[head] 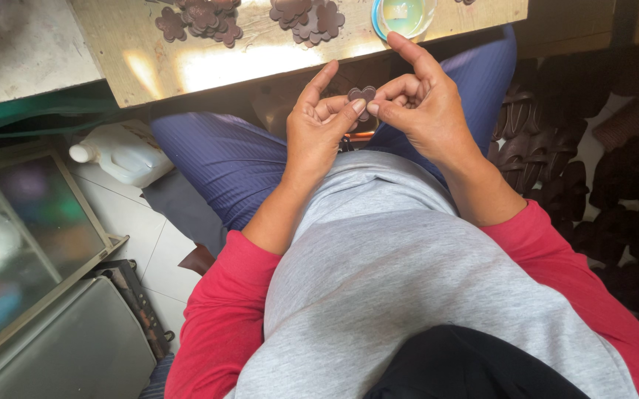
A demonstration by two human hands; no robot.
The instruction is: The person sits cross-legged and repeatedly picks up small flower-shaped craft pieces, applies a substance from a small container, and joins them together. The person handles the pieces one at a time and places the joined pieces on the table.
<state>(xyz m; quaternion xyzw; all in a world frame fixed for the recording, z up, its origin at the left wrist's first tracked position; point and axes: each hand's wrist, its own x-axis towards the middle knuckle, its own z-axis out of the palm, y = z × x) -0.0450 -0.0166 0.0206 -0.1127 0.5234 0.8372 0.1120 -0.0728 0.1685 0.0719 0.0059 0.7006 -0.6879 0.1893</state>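
Note:
A small dark brown flower-shaped leather piece (362,94) is pinched between both my hands, just above my lap. My left hand (321,125) grips it from the left with thumb and fingers, index finger raised. From the right, my right hand (421,100) holds its edge with thumb and bent fingers, index finger pointing up. Most of the piece is hidden behind my fingertips.
A wooden board (260,59) ahead carries two heaps of similar brown flower pieces (205,21) (308,18) and a small round dish with pale liquid (404,16). A white plastic jug (123,151) lies on the tiled floor at left. Dark leather parts (548,155) are piled at right.

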